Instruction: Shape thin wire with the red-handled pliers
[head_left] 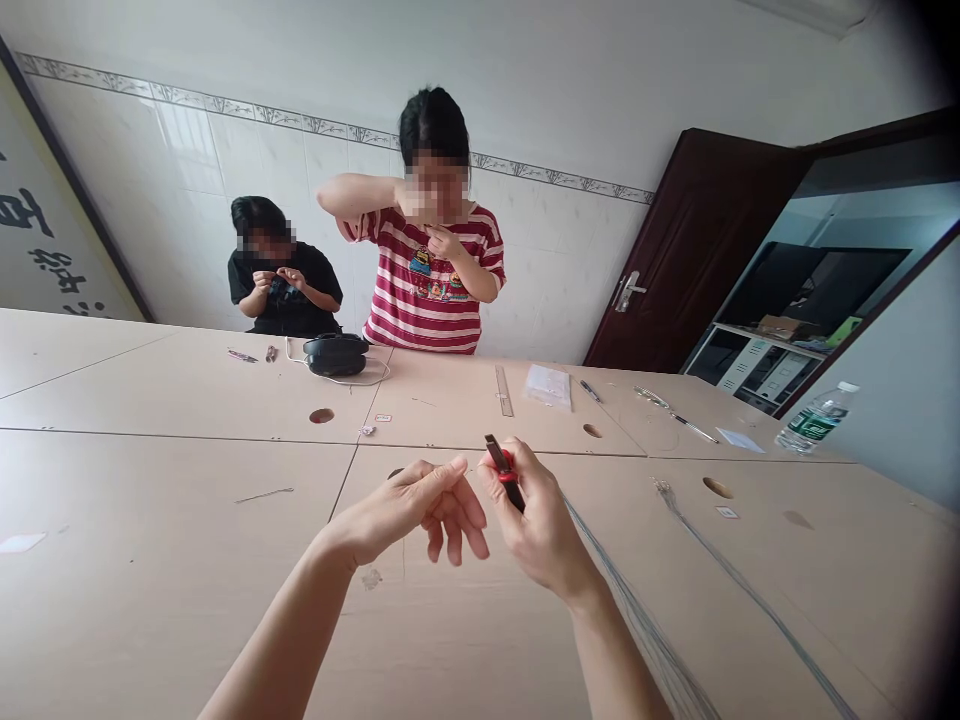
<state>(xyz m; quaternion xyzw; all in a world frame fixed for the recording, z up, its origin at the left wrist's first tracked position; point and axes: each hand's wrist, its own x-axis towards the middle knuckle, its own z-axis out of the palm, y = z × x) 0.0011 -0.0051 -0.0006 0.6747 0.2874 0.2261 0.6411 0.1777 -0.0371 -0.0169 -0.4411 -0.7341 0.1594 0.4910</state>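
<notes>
My right hand (pixel 536 520) is closed round a small black and red tool (pixel 504 472), whose dark tip points up and to the left. Just left of it, my left hand (pixel 427 505) is raised over the table (pixel 225 590) with its fingers apart, and no object shows in it. The two hands do not touch. A bundle of thin wires (pixel 637 600) runs under my right wrist toward the front edge. Further right lies a second wire bundle (pixel 739 575).
Two people are across the table. Near them lie a black case (pixel 335 354) with a white cable, a ruler (pixel 503 391), clear plastic bags (pixel 548 386) and a pen (pixel 591 391). A water bottle (pixel 817 418) stands at the right. A thin wire piece (pixel 264 495) lies left.
</notes>
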